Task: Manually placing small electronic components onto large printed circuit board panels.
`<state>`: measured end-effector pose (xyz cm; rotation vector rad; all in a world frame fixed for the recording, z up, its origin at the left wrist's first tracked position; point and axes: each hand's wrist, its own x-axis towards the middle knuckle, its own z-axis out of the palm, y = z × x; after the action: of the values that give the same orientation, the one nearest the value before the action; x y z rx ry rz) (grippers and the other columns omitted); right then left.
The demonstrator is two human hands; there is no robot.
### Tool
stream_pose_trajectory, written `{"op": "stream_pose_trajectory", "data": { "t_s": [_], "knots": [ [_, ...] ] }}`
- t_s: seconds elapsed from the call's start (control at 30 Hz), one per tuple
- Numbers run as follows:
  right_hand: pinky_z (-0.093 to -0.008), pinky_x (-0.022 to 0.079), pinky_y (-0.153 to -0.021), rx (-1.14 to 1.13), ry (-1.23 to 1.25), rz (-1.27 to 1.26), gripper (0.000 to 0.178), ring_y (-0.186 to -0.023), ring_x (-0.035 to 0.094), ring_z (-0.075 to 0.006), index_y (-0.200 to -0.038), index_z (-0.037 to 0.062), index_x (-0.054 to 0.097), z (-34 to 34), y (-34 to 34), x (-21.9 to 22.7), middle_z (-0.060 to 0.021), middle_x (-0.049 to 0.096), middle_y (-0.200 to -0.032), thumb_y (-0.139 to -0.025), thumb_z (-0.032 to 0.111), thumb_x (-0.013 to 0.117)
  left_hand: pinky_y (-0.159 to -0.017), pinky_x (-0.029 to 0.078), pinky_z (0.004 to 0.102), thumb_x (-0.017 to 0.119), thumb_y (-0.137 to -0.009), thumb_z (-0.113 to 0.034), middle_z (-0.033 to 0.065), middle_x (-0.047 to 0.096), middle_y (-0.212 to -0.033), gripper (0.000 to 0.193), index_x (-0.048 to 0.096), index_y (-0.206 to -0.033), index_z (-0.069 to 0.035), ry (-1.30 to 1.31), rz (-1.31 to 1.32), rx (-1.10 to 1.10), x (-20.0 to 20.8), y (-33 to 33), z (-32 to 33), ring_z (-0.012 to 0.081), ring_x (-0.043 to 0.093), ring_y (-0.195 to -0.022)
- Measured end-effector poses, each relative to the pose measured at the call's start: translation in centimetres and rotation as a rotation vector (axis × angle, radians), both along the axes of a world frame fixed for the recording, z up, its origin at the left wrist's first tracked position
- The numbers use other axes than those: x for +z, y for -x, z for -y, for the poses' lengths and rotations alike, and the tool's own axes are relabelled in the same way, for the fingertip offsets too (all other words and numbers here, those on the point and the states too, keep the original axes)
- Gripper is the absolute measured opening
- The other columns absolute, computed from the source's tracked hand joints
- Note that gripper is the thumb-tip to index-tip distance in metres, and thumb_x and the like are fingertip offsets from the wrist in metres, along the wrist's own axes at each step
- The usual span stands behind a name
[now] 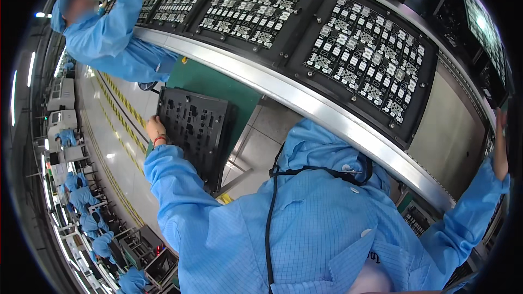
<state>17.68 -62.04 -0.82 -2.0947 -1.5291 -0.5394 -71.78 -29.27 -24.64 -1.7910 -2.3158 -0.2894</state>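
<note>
My left hand point(156, 129) is at the left edge of a black fixture tray point(197, 125), its fingers curled over the rim. The tray has many small dark recesses and lies on a green bench top point(220, 79). At the far right, my right hand point(500, 144) is raised beside the dark side of a screen unit, fingers stretched upward. It is seen edge-on, and whether it touches the unit cannot be told. In front of me, a black carrier tray point(368, 60) full of small white and silver electronic parts sits on the conveyor line.
More loaded trays point(250, 8) stand in a row along the line, behind a metal rail point(327, 106). A bare metal plate point(449, 136) adjoins the nearest tray. A lit monitor point(482, 22) is at upper right. Another person point(109, 38) in blue works at upper left.
</note>
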Motion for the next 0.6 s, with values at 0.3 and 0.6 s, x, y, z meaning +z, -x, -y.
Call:
{"op": "stream_pose_trajectory", "data": {
  "t_s": [0.3, 0.6],
  "knots": [
    [-0.0287, 0.035, -0.063, 0.640, 0.213, -0.029, 0.023, -0.067, 0.038, -0.0217, -0.072, 0.0003, 0.040, -11.4, 16.3, 0.8, -0.0089, 0.036, -0.071, -0.076, -0.005, 0.061, -0.079, 0.043, 0.0413, 0.054, -0.086, -0.009, 0.0166, 0.055, -0.102, 0.017, 0.057, -0.100, 0.001, -0.456, -0.211, -0.225, 18.7, -18.2, 9.9, 0.0356, 0.053, -0.093],
    [-0.0321, 0.041, -0.089, 0.985, 0.081, -0.219, 0.041, -0.101, 0.054, -0.0239, -0.114, -0.0014, 0.050, -12.4, 22.8, 2.6, -0.0141, 0.057, -0.109, -0.078, 0.013, 0.064, -0.081, 0.043, 0.0389, 0.054, -0.089, -0.006, 0.0146, 0.055, -0.104, 0.020, 0.060, -0.107, 0.002, -0.927, -0.319, -0.541, 27.4, -28.6, 16.3, 0.0296, 0.054, -0.096]
  ]
}}
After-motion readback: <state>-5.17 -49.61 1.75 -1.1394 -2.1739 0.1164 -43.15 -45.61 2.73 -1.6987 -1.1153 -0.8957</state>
